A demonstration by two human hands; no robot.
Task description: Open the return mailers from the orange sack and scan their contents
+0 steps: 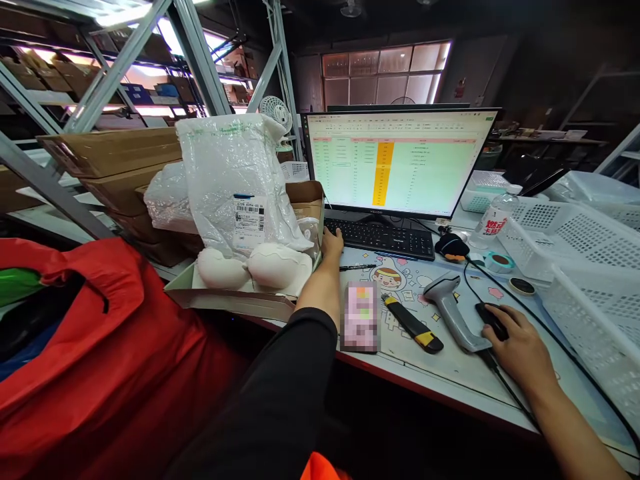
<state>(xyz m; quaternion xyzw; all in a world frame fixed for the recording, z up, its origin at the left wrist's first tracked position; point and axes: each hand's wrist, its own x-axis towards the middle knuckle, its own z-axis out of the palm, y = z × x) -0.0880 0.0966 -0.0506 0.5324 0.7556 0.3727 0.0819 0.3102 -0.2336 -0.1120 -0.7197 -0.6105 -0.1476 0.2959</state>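
Curling over the black mouse (pixel 494 324), the right hand (pixel 520 343) covers much of it in the head view, fingers closed about its sides. The left hand (pixel 333 244) lies at the left end of the one keyboard (pixel 383 238), beside an open box (pixel 233 305); its fingertips are partly hidden, and I cannot tell whether they press keys, pinch anything or merely rest. The right forearm is cut off at the frame's edge.

Left of the left hand, the box holds two pale rounded cups (pixel 223 268), with one large white plastic package (pixel 220 167) standing behind them and hiding part of the box. Its single label (pixel 250 223) carries a barcode and print too small to read surely. Beyond the left hand, one monitor (pixel 340 167) shows a spreadsheet with one orange column; the cell text and the brand on its lower frame are illegible.

Between the hands lie one pen (pixel 357 267), one pink rectangular item (pixel 360 317) blurred into blocks, one black-and-yellow cutter (pixel 413 325) and one grey scanner (pixel 454 317), the last just beside the mouse. Past the right hand stands one bottle (pixel 495 217) with red Chinese characters, not fully readable, near one tape roll (pixel 500 262).
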